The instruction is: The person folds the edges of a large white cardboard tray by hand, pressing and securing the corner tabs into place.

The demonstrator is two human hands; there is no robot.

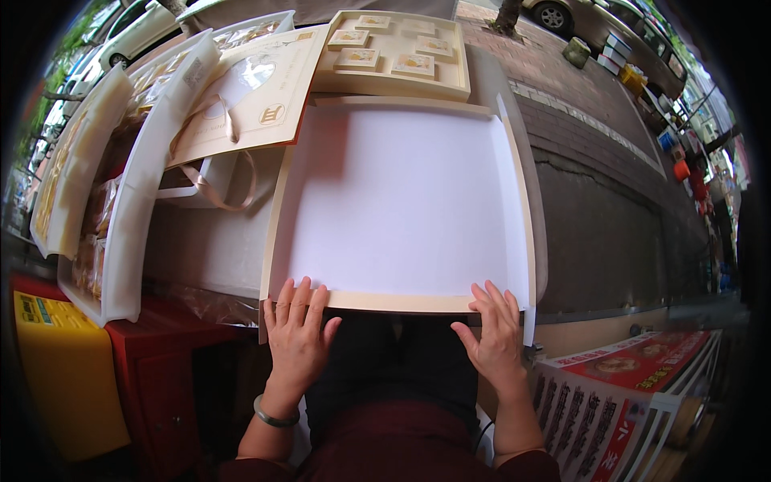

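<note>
A large shallow cream box (401,201) with a bare white inside lies open in front of me, its near edge just over my lap. My left hand (301,315) rests on the near wall by the left corner, fingers stretched out and thumb held apart. At the near right corner my right hand (494,325) touches the wall the same way, its fingers extended. White flaps stick out past the box's right corner. A greenish bangle (275,414) circles my left wrist.
Behind the box lies a cream tray (459,56) with several small printed squares. To the left, a printed cream gift bag (261,104) with ribbon handles leans near white plastic trays (136,225) of wrapped goods. A yellow bin (68,377) and a red cabinet (157,377) stand lower left.
</note>
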